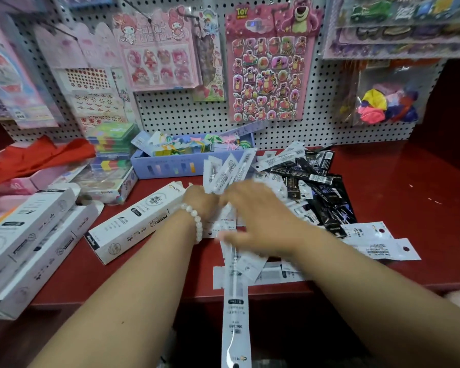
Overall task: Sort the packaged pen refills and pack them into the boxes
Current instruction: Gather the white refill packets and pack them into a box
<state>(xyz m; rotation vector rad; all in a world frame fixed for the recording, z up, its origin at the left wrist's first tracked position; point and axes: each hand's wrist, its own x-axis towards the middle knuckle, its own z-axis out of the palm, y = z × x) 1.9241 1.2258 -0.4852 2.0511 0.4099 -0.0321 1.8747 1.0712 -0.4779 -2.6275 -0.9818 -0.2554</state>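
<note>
My left hand (pixel 200 200) grips a fan of white refill packets (pixel 226 168) that stands up above the red shelf. My right hand (pixel 258 219), blurred, lies over the pile with its fingers on a long white refill packet (pixel 235 309) that hangs down past the shelf's front edge; whether it pinches that packet I cannot tell. Black refill packets (pixel 322 192) and more white ones (pixel 377 240) lie scattered to the right. A white box (pixel 133 224) lies open-ended left of my hands, and two more white boxes (pixel 29 240) lie at the far left.
A lilac display box (pixel 168 168) of coloured items stands behind the pile. Red cloth (pixel 37 158), sticky-note packs (pixel 112 144) and a small printed box (pixel 109 187) sit at the left. The pegboard behind holds sticker sheets (pixel 268 78) and a balloon bag (pixel 385 102).
</note>
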